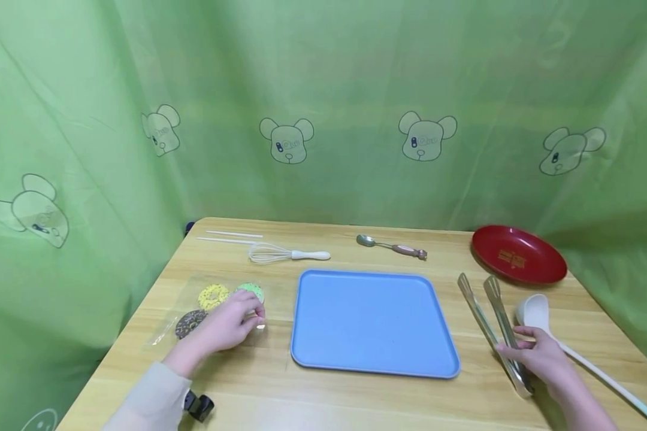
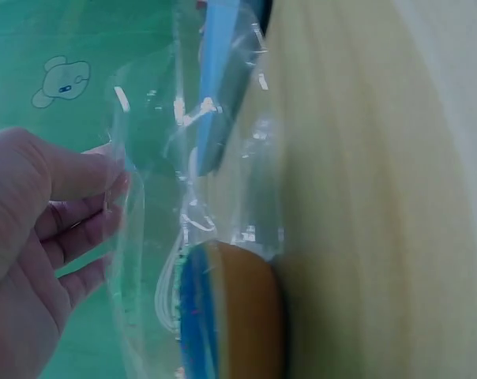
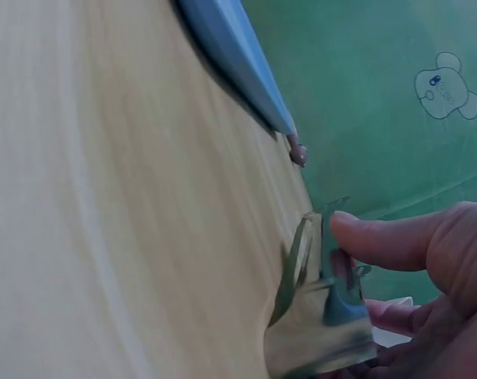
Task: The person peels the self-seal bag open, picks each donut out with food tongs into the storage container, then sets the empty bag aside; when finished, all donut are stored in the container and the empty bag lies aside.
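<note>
My left hand [image 1: 250,317] rests at the table's left and pinches the edge of a clear plastic bag [image 1: 222,306]. The bag holds three toy doughnuts: yellow [image 1: 212,295], green [image 1: 251,291] and brown [image 1: 190,323]. In the left wrist view the thumb and fingers [image 2: 104,185] press on the bag's film [image 2: 223,197], and one doughnut [image 2: 234,316] shows edge-on. My right hand [image 1: 519,348] grips metal tongs [image 1: 490,314] lying on the table to the right of a blue tray [image 1: 374,323]. The right wrist view has the thumb [image 3: 381,237] on an arm of the tongs [image 3: 325,332].
A whisk [image 1: 288,254] and two white sticks [image 1: 229,237] lie at the back left. A spoon [image 1: 390,245] lies behind the tray, and a red plate [image 1: 517,256] sits at the back right. A white ladle [image 1: 539,314] lies beside the tongs. Green curtains enclose the table.
</note>
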